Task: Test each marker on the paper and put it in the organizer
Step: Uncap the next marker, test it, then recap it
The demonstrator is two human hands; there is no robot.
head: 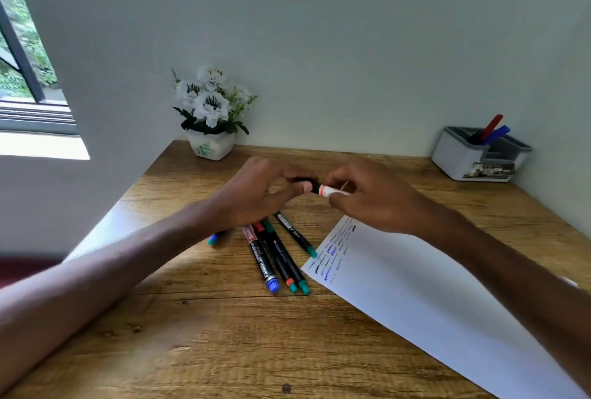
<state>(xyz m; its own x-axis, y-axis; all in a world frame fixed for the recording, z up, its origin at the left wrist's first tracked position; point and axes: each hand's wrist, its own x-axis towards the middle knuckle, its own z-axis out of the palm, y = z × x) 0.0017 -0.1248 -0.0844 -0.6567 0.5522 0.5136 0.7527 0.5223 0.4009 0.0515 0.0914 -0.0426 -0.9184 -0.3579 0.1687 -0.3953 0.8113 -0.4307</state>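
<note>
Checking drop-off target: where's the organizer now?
Head view: the organizer sits at the desk's far right by the wall, beyond the paper; a red marker and a blue marker stand in it.

Head view looks forward and down, close over the desk [224, 334] (wide-angle).

This is looking like a home study nook or small office corner. A wood-grain laminate bench [224, 334] is sitting in the angle of two plain pale walls [351, 47]. A white pot of white artificial flowers [211, 147] is standing at the back, a grey-and-white plastic desk organizer [457, 160] is holding red and blue pens [492, 130], and a dark-framed window [19, 47] at the left is showing greenery outside.
</note>
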